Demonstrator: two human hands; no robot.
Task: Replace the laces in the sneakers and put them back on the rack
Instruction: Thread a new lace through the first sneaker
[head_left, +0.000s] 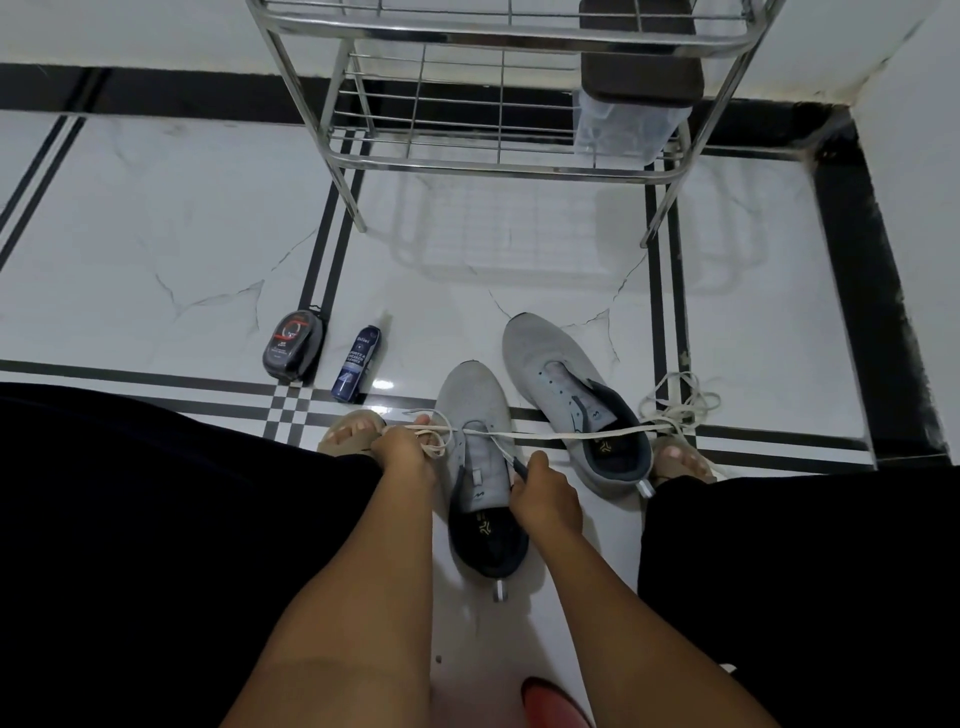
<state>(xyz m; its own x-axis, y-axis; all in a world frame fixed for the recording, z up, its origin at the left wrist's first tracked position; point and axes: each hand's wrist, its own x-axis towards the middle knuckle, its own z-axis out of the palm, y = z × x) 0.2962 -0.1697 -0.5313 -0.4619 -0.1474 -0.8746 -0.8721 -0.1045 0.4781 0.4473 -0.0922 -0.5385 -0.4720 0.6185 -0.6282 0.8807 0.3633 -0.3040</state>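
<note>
Fingers of the left hand (402, 449) curl round a loose bunch of white lace (550, 435) just left of the near sneaker (480, 467), while the right hand (545, 501) pinches the lace at that shoe's eyelets, thumb pointing up. The near sneaker is pale grey knit with a dark navy lining and a small logo on its insole, toe pointing away; it stands on the white floor (156, 249) between the person's knees. From its eyelets the lace runs right, across the opening of the far sneaker (571, 400), to a tangled heap by a sandalled foot (680, 460). The far sneaker matches the near one, lies just beside it, angled left, and its eyelets look bare. The steel rack (498, 104) stands beyond; a clear box with a dark lid (636, 67) sits on its right side, contents not discernible. A dark polish tin (293, 345) and a blue spray bottle (356, 366) stand on the floor left of the shoes.
</note>
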